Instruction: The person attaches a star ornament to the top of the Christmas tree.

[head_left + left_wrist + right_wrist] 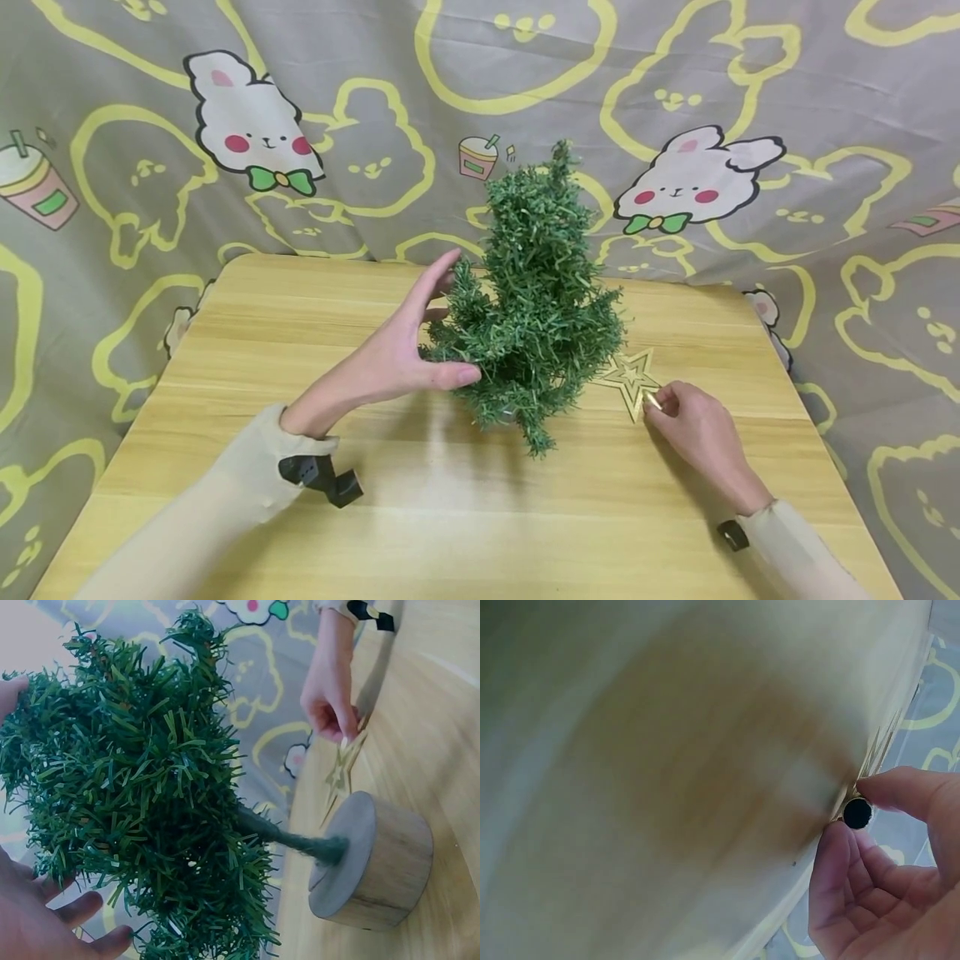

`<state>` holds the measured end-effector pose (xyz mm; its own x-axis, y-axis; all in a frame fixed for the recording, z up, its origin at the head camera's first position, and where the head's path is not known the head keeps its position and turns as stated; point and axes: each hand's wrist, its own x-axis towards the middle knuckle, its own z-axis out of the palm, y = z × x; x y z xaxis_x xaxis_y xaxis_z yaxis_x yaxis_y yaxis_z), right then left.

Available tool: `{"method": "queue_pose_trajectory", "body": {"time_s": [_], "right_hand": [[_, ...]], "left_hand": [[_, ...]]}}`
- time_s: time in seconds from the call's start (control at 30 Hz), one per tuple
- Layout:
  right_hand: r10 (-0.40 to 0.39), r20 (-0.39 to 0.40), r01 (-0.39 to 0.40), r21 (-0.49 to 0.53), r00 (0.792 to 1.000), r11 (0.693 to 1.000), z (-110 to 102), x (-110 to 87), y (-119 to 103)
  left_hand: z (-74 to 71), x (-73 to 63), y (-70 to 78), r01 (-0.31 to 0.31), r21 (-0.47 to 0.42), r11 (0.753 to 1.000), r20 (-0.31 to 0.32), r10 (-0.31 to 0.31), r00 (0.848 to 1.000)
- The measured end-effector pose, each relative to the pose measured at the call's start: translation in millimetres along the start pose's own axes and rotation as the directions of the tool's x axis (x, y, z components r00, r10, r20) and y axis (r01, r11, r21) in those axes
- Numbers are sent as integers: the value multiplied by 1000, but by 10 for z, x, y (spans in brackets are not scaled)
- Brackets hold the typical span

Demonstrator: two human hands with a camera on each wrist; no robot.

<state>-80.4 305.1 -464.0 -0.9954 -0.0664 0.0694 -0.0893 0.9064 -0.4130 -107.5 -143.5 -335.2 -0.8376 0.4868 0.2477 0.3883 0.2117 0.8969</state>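
So, gold star (633, 375) is just R of the tree (536, 292), on or barely off the table (420, 533), can't tell which; my R hand (697, 429) pinches its gold tube (857, 813) btwn thumb & fingertips. My L hand (397, 354) is at the tree's L side, fingers spread wide. Tree's upright on a round wood base (397, 862); bunny-print cloth (525, 71) hangs behind.

Head view: wooden base (401, 862) mostly hidden below tree (536, 283), left hand's (397, 350) fingers partly behind tree. Left-wrist view: tree cropped at bottom. Right-wrist view: table (667, 750) blurred.
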Motion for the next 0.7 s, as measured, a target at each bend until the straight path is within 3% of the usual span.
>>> {"method": "queue_pose_trajectory", "body": {"time_s": [0.4,0.7], "right_hand": [[60,-47,-57,50,997,997,-28,11,18],[130,-27,-124,159,991,979,-63,42,12]], "left_hand": [[-7,23,-5,-17,-6,1000,7,17,1000],[-16,35,-10,-39,-13,999,11,39,999]]}}
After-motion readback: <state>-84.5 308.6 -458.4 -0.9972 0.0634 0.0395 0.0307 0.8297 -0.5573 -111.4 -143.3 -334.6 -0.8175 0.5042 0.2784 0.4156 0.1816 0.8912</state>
